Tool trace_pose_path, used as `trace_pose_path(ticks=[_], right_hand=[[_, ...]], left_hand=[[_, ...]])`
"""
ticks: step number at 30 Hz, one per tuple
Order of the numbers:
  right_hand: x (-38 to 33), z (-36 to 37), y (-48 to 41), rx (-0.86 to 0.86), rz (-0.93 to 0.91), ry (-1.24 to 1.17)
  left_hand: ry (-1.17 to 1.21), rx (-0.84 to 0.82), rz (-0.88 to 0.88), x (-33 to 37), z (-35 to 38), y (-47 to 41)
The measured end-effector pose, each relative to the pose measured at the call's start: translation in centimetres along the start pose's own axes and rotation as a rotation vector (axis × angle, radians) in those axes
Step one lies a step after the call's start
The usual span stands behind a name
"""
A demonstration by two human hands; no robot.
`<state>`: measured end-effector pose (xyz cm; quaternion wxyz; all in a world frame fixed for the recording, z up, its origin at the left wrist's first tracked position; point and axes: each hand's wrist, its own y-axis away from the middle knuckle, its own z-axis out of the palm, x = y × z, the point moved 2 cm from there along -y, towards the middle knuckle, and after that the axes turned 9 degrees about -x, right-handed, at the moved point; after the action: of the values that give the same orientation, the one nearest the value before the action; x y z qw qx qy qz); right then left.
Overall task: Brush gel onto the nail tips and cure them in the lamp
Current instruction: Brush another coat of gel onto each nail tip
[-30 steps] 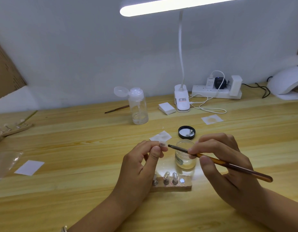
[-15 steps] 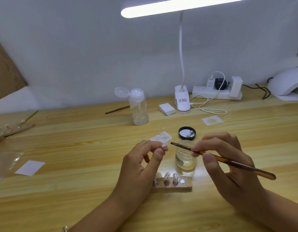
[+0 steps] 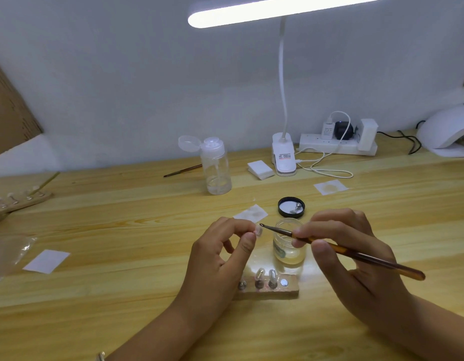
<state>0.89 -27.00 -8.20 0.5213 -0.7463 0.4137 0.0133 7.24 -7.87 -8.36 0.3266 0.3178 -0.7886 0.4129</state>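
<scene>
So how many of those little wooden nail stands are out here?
2. The near stand lies in front of the glass jar, partly behind the left hand; the far stand sits far off to the left. None seems hidden.

A plain white wall (image 3: 116, 74) is seen behind a light wooden table (image 3: 116, 259) marked by visible grain. The tabletop is lit from above by a white desk lamp (image 3: 277, 10), whose bright bar is carried on a thin gooseneck. A brown cardboard panel (image 3: 9, 113) is seen at the far left.
</scene>
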Motion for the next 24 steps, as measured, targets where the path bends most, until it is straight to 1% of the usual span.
trace_pose_path(ticks=[18, 24], right_hand=[[0.20, 0.13, 0.22, -0.041, -0.028, -0.013], [0.46, 0.21, 0.41, -0.060, -0.046, 0.017]], left_hand=[[-0.007, -0.009, 0.000, 0.12, 0.00, -0.04], [0.004, 0.000, -0.002, 0.06, 0.02, -0.07]])
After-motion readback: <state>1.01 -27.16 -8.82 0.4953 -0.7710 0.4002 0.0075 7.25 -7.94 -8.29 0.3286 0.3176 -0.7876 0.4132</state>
